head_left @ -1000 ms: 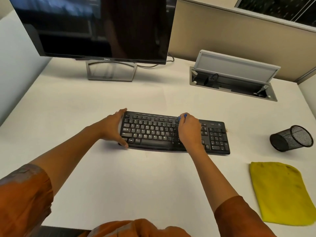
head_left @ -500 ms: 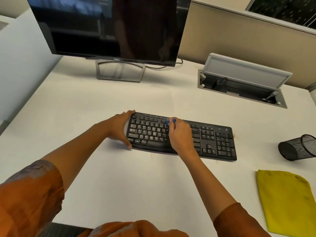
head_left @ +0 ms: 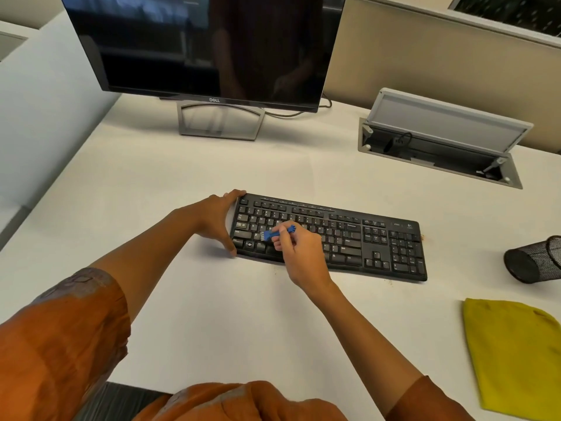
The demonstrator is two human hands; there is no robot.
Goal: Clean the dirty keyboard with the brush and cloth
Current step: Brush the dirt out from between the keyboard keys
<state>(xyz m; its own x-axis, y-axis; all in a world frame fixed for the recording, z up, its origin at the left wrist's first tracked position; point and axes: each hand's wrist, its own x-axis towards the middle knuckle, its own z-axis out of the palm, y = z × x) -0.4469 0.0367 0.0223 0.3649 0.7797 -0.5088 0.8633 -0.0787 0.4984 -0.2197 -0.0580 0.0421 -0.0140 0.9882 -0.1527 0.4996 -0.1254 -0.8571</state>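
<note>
Here, blue brush (head_left: 277,232) lying left-right, bristles left, over keyboard (head_left: 349,235).

The right hand (head_left: 299,253) covers the keys in the middle of the keyboard (head_left: 358,238), and key legends are too small to read. At three o'clock, the mesh cup (head_left: 534,259) and yellow cloth (head_left: 516,357) run off the edge. The brush (head_left: 277,233) bristles blur against the keys.

Colours on the desk

The keyboard (head_left: 349,238) is black with white letters. The little brush (head_left: 277,232) is blue. The cloth (head_left: 516,360) is yellow. The table (head_left: 212,314) is white. The pen cup (head_left: 534,259) is black mesh. The sleeves (head_left: 60,344) are orange.
</note>
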